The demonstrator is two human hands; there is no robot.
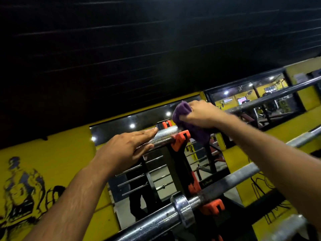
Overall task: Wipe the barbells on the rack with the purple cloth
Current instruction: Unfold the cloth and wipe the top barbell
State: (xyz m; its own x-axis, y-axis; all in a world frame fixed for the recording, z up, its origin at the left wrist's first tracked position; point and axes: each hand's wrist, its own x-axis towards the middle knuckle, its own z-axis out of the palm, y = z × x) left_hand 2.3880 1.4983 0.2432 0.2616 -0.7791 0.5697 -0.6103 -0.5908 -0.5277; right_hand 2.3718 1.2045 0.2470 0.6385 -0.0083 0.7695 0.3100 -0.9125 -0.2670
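Yellow walls and a long mirror back the rack, whose orange hooks cradle several bars. On the top bar, at 12 o'clock, the left hand lies flat with fingers straight, steadying the sleeve end. At 1 o'clock the right hand grips the cloth, bunched over the shaft just past the hook. I'd say wrap the cloth fully round and run long strokes outward, keeping the left hand pressed so the bar doesn't roll. No containers are in sight.
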